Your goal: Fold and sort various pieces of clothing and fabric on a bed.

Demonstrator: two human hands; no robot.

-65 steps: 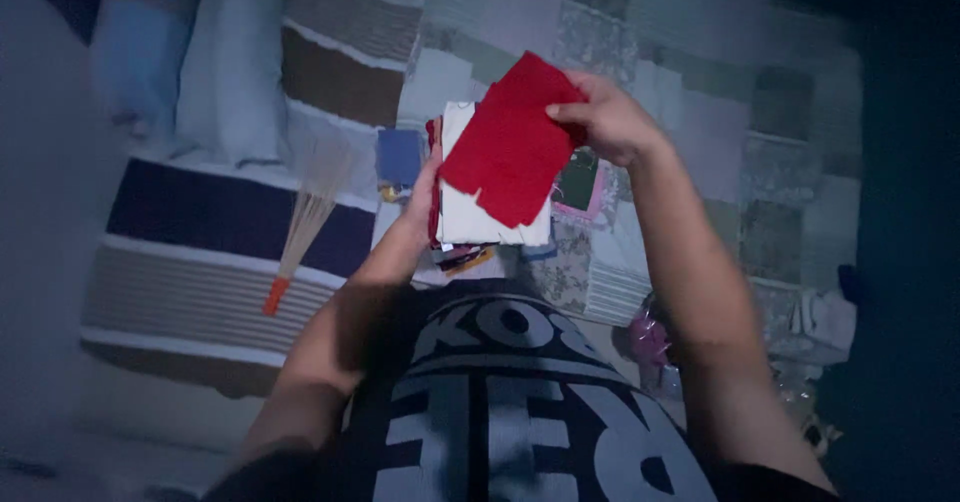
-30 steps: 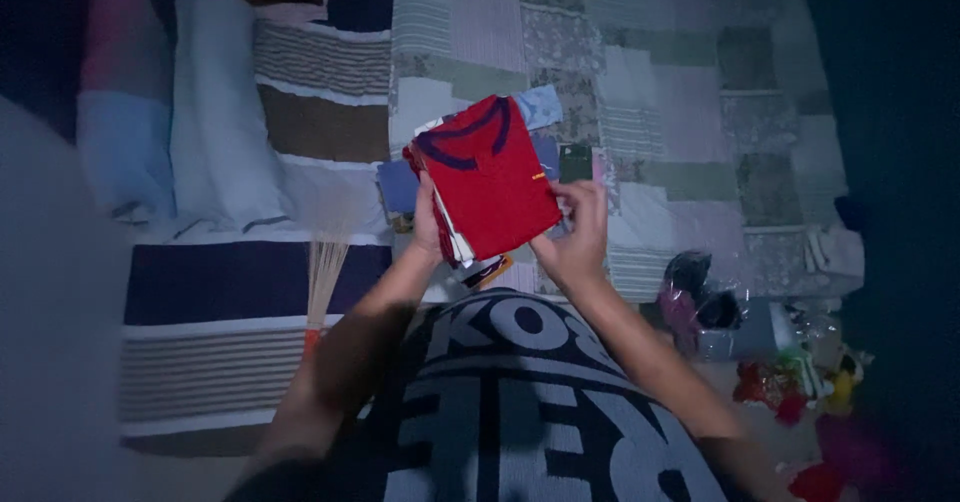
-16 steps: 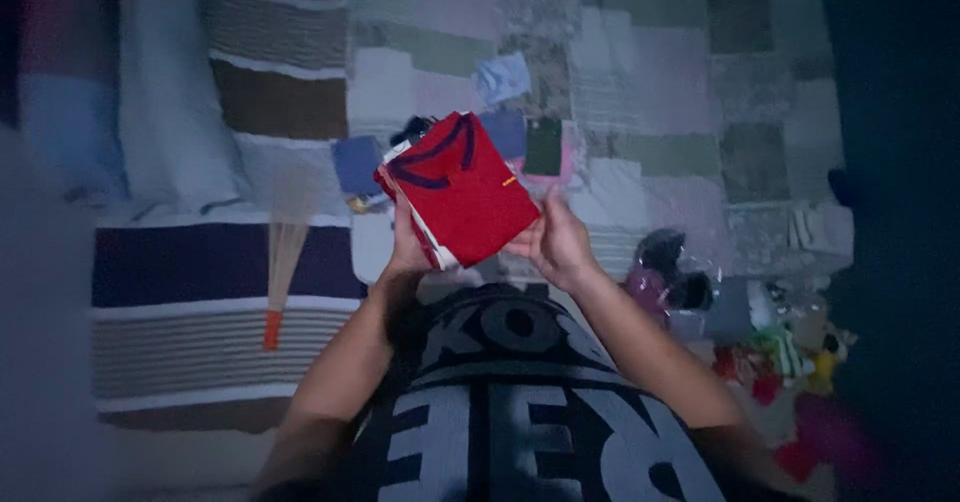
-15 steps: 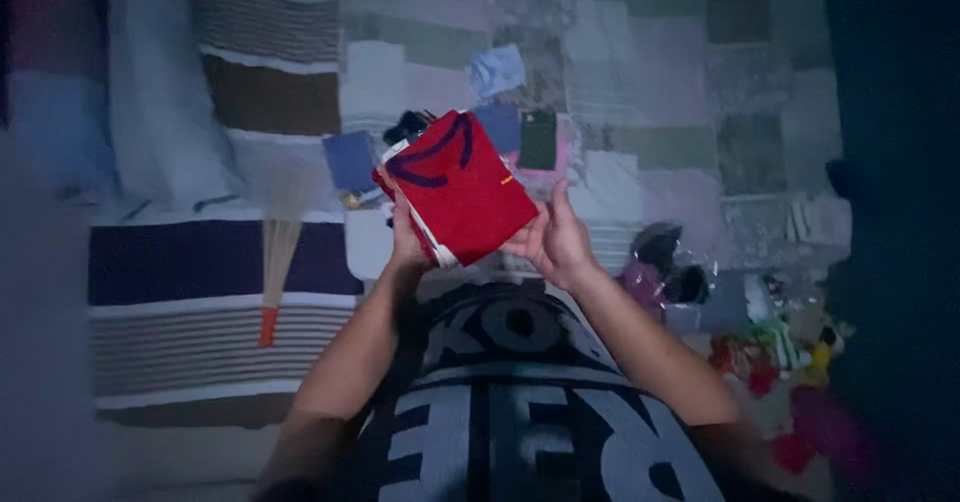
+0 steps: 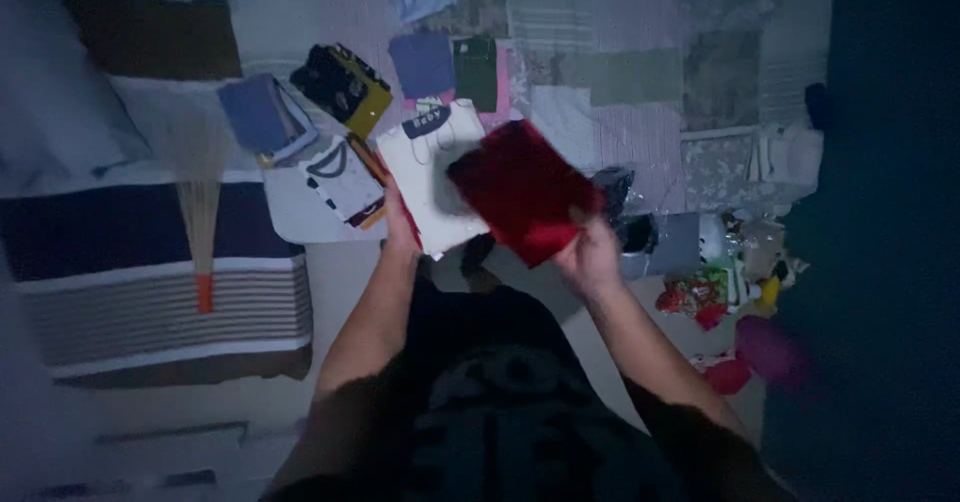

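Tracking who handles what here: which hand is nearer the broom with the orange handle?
Left. The left hand grips the white folded garment, on the side toward the broom. The right hand holds the red garment, farther away.

Both your arms reach forward from the bottom of the view, bare to the forearm, elbows bent and spread, wrists converging ahead of your chest. Your left hand point(image 5: 400, 230) is raised, fingers hidden behind what it grips, thumb side toward you. Your right hand point(image 5: 592, 258) sits slightly lower and further right, palm turned inward, fingers curled closed around an edge. The two hands are near each other but apart, not touching. The right hand is blurred, so finger detail is unclear.
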